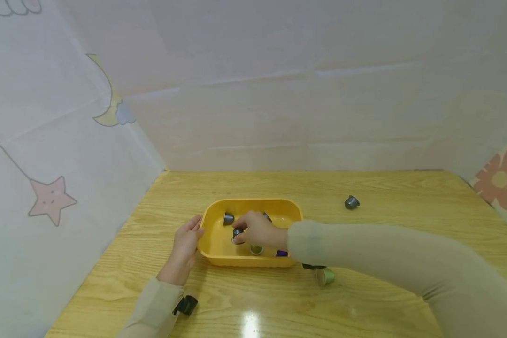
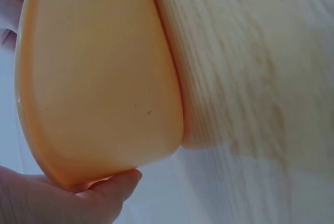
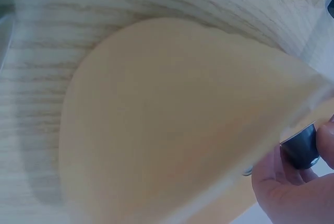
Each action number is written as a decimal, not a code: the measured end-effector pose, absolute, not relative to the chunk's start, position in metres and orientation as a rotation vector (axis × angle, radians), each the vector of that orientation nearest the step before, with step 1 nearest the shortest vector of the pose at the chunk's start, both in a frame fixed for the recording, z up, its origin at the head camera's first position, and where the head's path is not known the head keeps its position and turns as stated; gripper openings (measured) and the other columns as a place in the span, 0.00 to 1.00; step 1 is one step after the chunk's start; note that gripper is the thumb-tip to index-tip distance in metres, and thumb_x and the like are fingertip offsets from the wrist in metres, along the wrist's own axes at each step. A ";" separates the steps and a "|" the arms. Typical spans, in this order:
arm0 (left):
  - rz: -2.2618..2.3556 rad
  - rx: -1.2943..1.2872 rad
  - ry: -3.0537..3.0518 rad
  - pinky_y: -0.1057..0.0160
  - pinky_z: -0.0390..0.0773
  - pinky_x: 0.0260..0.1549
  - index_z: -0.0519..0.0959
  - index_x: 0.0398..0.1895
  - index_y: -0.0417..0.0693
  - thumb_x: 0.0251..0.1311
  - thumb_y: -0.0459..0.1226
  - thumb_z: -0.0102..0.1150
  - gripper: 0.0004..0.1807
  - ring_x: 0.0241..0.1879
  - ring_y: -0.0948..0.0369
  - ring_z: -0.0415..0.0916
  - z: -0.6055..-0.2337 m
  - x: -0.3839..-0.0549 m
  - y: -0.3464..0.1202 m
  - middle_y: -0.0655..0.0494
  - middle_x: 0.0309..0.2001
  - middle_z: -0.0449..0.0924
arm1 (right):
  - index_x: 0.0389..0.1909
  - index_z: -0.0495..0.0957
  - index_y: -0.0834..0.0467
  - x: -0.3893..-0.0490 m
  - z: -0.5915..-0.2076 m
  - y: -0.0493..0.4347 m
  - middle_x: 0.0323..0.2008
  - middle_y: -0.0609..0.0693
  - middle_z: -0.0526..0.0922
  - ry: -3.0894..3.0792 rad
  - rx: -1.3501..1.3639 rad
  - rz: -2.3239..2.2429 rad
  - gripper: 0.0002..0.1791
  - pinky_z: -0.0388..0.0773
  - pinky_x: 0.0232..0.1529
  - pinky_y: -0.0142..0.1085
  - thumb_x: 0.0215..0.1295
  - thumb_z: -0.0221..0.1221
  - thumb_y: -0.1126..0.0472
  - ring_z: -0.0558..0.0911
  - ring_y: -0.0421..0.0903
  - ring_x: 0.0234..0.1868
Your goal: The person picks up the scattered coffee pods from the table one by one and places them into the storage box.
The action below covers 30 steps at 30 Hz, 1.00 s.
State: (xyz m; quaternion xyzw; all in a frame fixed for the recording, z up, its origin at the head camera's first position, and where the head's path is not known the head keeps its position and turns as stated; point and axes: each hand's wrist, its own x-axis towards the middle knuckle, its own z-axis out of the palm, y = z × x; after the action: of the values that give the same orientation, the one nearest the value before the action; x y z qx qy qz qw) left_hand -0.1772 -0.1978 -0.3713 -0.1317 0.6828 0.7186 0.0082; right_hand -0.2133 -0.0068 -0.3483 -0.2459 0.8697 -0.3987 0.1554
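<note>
While the left hand (image 1: 188, 241) grips the left end of the yellow plastic basin (image 1: 236, 261), its thumb at the rim and its fingers bent against the outer wall, the right hand (image 1: 259, 230) reaches inside and pinches a black coffee capsule (image 1: 238, 235). Thumb and fingers are drawn in to the capsule's width, on opposite sides of its body; whether the capsule touches the basin floor, I cannot tell. Around it in the basin lie a dark grey capsule (image 1: 228, 218), an olive-gold capsule (image 1: 256, 249) just below the hand and a purple capsule (image 1: 281, 253) near the right sleeve (image 1: 355, 244), with another dark one mostly hidden behind the hand. Outside, a lone dark capsule (image 1: 352, 202) rests on the wooden table (image 1: 388, 300) well apart, and a pale green capsule (image 1: 324, 276) lies on its side near the basin's front right corner. The pinched piece looks light, with a smooth, thin shell that is probably stiff yet dents if squeezed hard. Its tapered wall could slip, so a gentle hold just behind the flange seems best, keeping fingertips off the foil face.
</note>
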 end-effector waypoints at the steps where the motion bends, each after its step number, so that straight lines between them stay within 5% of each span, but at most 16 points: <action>1: 2.245 -0.412 2.137 0.53 0.53 0.70 0.46 0.74 0.29 0.72 0.24 0.34 0.28 0.73 0.46 0.45 -0.371 -0.177 -0.198 0.36 0.74 0.46 | 0.52 0.80 0.68 -0.213 -0.348 -0.007 0.47 0.57 0.85 2.482 -0.701 -1.143 0.21 0.79 0.52 0.42 0.57 0.69 0.65 0.80 0.53 0.52; 30: 2.245 -0.415 2.141 0.52 0.53 0.70 0.45 0.74 0.29 0.72 0.24 0.33 0.28 0.73 0.46 0.45 -0.370 -0.177 -0.196 0.36 0.74 0.46 | 0.51 0.79 0.72 -0.210 -0.343 0.060 0.48 0.63 0.83 2.544 -0.874 -1.203 0.16 0.81 0.49 0.42 0.62 0.62 0.70 0.81 0.57 0.50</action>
State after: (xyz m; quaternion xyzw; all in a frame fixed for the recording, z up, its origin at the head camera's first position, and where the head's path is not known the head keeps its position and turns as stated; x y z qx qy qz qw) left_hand -0.1773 -0.1957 -0.3697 -0.1325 0.6839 0.7174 0.0059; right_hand -0.2099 0.0599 -0.3430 -0.2953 0.8592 -0.4064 0.0972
